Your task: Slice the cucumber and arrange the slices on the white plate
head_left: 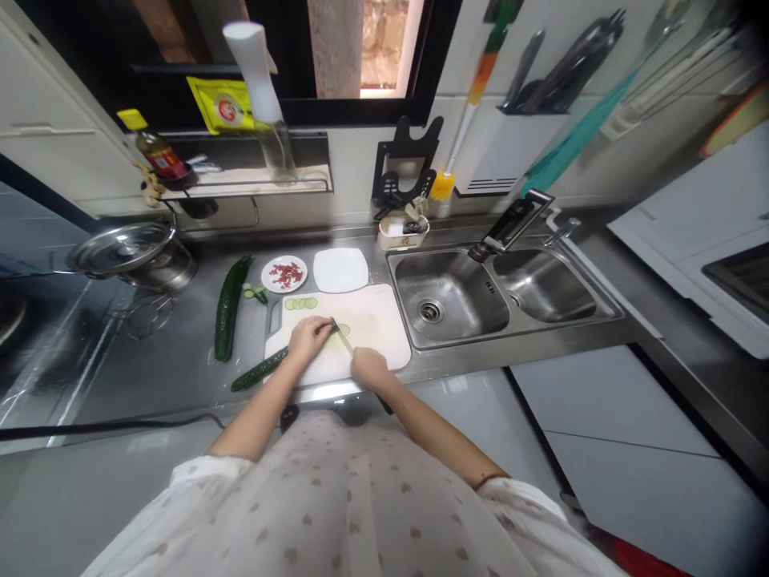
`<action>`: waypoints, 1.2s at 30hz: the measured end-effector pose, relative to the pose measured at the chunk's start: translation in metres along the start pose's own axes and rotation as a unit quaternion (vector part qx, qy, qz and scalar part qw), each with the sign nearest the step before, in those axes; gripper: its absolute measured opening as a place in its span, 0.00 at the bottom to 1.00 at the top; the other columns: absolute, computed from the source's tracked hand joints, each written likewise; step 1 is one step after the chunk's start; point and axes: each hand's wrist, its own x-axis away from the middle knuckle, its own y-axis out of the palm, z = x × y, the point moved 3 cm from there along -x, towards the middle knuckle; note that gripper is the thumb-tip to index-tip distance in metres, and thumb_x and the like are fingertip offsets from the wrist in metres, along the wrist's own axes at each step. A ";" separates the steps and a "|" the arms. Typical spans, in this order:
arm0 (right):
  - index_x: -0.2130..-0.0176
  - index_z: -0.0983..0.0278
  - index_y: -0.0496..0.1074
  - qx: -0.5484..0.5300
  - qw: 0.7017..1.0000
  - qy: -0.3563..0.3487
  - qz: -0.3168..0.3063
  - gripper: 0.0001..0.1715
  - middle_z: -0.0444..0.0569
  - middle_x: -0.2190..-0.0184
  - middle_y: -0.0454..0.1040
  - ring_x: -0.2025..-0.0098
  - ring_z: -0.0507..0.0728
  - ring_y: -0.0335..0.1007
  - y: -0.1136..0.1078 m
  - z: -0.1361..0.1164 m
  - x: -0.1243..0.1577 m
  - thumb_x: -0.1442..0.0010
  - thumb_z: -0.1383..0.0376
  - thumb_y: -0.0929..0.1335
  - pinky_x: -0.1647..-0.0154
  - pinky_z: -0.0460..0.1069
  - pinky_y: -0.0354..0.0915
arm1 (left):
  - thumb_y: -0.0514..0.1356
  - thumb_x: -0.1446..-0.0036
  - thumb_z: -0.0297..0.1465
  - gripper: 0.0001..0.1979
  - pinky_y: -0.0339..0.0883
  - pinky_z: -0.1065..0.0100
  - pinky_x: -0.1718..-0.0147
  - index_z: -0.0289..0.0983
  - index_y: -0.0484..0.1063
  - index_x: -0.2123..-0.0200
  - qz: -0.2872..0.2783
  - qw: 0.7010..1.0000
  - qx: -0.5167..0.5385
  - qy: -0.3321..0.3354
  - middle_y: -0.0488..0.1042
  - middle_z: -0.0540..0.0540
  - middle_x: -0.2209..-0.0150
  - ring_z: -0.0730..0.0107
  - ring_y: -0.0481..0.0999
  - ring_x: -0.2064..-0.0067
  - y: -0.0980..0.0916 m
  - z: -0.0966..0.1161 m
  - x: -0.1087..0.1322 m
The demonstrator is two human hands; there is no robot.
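Observation:
My left hand point(309, 338) is closed around a cucumber point(261, 370) that lies across the left edge of a white cutting board point(384, 320). Its fingertips are at the cut end, beside the blade. In my right hand point(368, 367) is a knife point(344, 340), gripped by its handle, with the blade pointing up and left. A pale cucumber slice point(344, 329) rests just right of the blade. A row of several cucumber slices point(301, 304) lies at the board's upper left.
A whole cucumber point(231, 308) and cucumber trimmings point(257, 293) lie to the left. Behind the board stand a plate of chopped red pieces point(285, 275) and a square white plate point(340, 270). A double sink point(450, 336) is to the right, a steel pot point(157, 264) far left.

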 end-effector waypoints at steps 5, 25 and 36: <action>0.55 0.67 0.74 0.007 1.000 -0.019 0.014 0.16 0.60 0.58 0.77 0.54 0.61 0.74 0.002 0.005 0.002 0.39 0.70 0.62 0.59 0.49 0.66 | 0.57 0.39 0.37 0.12 0.66 0.61 0.49 0.42 0.78 0.57 -0.008 1.000 0.000 -0.009 0.78 0.46 0.54 0.62 0.74 0.52 0.000 0.000 -0.001; 0.60 0.67 0.76 -0.010 0.999 -0.031 -0.015 0.13 0.57 0.59 0.78 0.58 0.58 0.74 -0.010 0.044 0.046 0.41 0.68 0.63 0.65 0.46 0.60 | 0.56 0.39 0.38 0.13 0.66 0.61 0.52 0.43 0.76 0.55 -0.038 0.999 -0.031 -0.018 0.78 0.46 0.55 0.60 0.74 0.53 -0.004 0.000 -0.007; 0.63 0.70 0.75 -0.158 0.986 0.004 0.059 0.15 0.52 0.69 0.76 0.69 0.53 0.67 -0.017 0.075 0.046 0.38 0.66 0.61 0.71 0.45 0.52 | 0.57 0.41 0.36 0.10 0.53 0.49 0.44 0.41 0.76 0.60 -0.085 0.988 -0.115 0.056 0.73 0.39 0.56 0.52 0.67 0.50 0.000 0.040 -0.015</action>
